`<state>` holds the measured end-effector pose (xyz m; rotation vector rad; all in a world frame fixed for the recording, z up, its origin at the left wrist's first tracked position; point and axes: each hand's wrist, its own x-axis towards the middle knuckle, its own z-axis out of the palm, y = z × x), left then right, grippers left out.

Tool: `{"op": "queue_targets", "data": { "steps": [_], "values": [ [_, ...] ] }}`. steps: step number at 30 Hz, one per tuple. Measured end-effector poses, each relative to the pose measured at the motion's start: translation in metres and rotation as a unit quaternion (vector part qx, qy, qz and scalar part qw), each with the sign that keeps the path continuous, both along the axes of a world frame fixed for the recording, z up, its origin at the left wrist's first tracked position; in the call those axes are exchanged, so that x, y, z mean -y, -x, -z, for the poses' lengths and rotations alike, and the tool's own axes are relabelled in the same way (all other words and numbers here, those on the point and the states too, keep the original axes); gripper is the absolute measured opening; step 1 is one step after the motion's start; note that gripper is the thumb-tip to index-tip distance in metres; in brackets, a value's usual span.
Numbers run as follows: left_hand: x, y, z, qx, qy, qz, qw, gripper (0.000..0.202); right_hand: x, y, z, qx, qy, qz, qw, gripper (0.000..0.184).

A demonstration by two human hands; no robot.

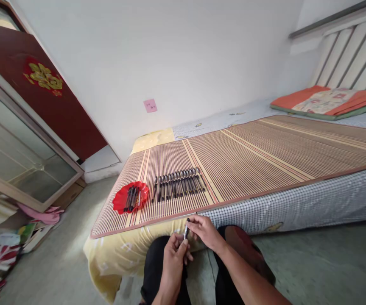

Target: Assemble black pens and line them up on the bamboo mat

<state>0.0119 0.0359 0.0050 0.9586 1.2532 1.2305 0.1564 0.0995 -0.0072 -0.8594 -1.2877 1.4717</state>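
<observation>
Head view, tilted: both hands low at six o'clock, close together and joined by one pen [186, 231]. Left hand [173, 254] curled shut around the lower part of that pen, knuckles toward the camera. Right hand [205, 232] just at its two o'clock, fingertips pinched on the upper part near the dark tip. Pen nearly upright, pale along the barrel, held in front of the near edge of the bed [249, 112] and off the bamboo mat [265, 156] spread on top. Under the wrists, black trousers [157, 271] over two bent knees. At twelve o'clock from the hands, on the mat, a row of pens [178, 184] laid side by side, dark, ends roughly level, well apart from both hands. Just at nine o'clock of that row, a red plate [118, 204] with a scalloped rim, a few loose pens [132, 198] lying in it. Around seven o'clock, a yellow sheet [122, 254] hanging over the near corner of the bed; at three o'clock, a checked sheet [297, 203] along its side. Far off at two o'clock, an orange-edged pillow [329, 101] beside a slatted headboard [351, 55]. High at twelve o'clock, a small pink note [150, 105] stuck on the white wall [202, 51]. At ten o'clock, a red door [58, 110] bearing a gold emblem [44, 77], with a glass panel [20, 156] below it. At eight o'clock, a heap of cloth and packets [7, 250] on the grey floor [313, 262].
</observation>
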Motion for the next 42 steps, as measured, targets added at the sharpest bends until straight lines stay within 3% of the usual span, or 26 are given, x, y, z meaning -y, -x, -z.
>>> {"op": "queue_targets", "data": {
  "steps": [9, 17, 23, 27, 32, 37, 42],
  "values": [
    [0.009, -0.007, 0.021, -0.014, 0.002, 0.018, 1.000, 0.060, -0.019, -0.024, 0.006, -0.045, 0.019, 0.184, 0.982, 0.052],
    [0.006, -0.004, 0.018, 0.032, 0.009, 0.043, 0.999, 0.059, -0.013, -0.020, 0.000, -0.103, 0.050, 0.133, 0.984, 0.053],
    [0.004, 0.000, 0.026, 0.095, 0.035, 0.061, 0.993, 0.051, -0.024, -0.040, -0.004, -0.102, 0.043, 0.163, 0.980, 0.057],
    [-0.002, 0.002, 0.033, 0.140, 0.065, 0.075, 0.985, 0.049, -0.062, -0.082, -0.035, 0.016, -0.023, 0.253, 0.967, 0.061],
    [-0.012, -0.004, 0.048, 0.173, 0.089, 0.101, 0.976, 0.054, -0.151, -0.125, -0.068, 0.165, -0.054, 0.275, 0.946, 0.047],
    [-0.017, -0.006, 0.060, 0.201, 0.105, 0.114, 0.967, 0.055, -0.227, -0.130, -0.065, 0.360, -0.030, 0.243, 0.900, 0.031],
    [-0.021, -0.001, 0.072, 0.217, 0.140, 0.120, 0.959, 0.058, -0.263, -0.115, -0.054, 0.505, -0.023, 0.210, 0.837, 0.026]
  ]
}}
